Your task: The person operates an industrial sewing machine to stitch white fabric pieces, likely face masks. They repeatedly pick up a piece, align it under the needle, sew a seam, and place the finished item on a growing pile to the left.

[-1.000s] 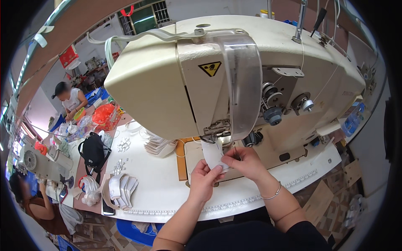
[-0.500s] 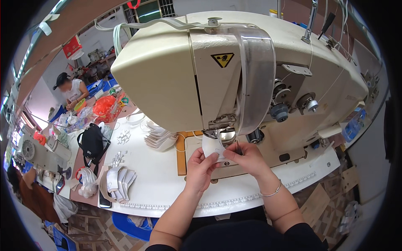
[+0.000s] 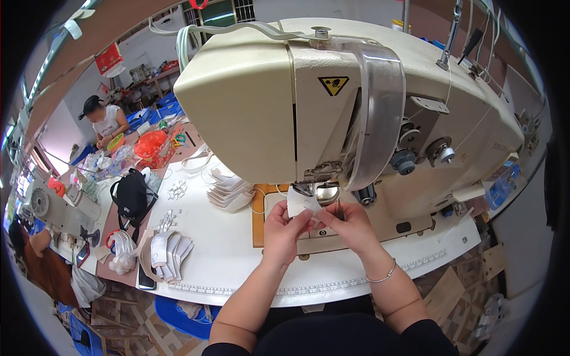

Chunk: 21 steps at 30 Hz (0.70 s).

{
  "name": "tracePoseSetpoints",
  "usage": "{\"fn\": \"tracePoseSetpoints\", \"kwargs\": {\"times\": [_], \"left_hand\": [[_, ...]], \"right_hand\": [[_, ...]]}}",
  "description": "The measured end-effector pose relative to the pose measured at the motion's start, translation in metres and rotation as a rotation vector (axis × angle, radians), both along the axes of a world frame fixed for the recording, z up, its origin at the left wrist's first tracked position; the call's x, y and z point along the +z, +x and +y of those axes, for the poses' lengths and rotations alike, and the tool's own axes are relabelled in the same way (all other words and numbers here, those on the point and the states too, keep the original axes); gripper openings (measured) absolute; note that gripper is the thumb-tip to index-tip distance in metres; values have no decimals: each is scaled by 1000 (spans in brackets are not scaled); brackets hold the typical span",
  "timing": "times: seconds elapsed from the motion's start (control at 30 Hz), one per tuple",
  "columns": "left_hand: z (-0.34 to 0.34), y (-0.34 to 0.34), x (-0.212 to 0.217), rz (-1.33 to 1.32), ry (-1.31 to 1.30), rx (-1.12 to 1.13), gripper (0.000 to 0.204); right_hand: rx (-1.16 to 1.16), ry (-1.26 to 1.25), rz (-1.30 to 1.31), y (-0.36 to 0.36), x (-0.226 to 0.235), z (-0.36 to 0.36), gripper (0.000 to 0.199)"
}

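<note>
A small white fabric piece [image 3: 301, 203] reaches under the needle area of a large cream sewing machine [image 3: 237, 113]. My left hand [image 3: 284, 230] is closed on its near left part, thumb on top. My right hand [image 3: 351, 225] pinches the near right edge, fingertips close to the left thumb. The fingers of both hands partly hide the piece. Just behind the hands is the machine's shiny round metal part [image 3: 327, 193]. What lies under the fabric cannot be seen.
Stacked white pieces [image 3: 228, 191] lie left of the machine, with another bundle [image 3: 171, 256] near the table's left edge. A black bag [image 3: 134, 197] lies farther left. A ruler strip [image 3: 332, 286] runs along the front edge. A co-worker [image 3: 107, 121] sits at the far left.
The view has shifted slightly, so the machine appears farther right. Both hands keep hold of the fabric piece; its near part looks turned a little and the fingers have shifted.
</note>
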<state>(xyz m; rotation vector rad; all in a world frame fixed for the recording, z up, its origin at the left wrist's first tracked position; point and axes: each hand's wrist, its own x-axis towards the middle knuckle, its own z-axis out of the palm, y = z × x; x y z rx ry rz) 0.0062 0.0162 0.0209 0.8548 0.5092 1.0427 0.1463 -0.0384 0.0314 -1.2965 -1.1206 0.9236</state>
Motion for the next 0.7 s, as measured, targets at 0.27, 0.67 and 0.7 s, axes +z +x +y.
{"fn": "tracePoseSetpoints", "kwargs": {"times": [0.27, 0.67, 0.7], "left_hand": [[25, -9, 11, -9, -35, -155, 25], [36, -9, 12, 10, -114, -226, 26], [37, -9, 13, 17, -100, -221, 24]], "right_hand": [[-90, 70, -3, 1, -2, -3, 13], [-479, 479, -521, 21, -7, 1, 21], [-471, 481, -509, 22, -11, 2, 21]]}}
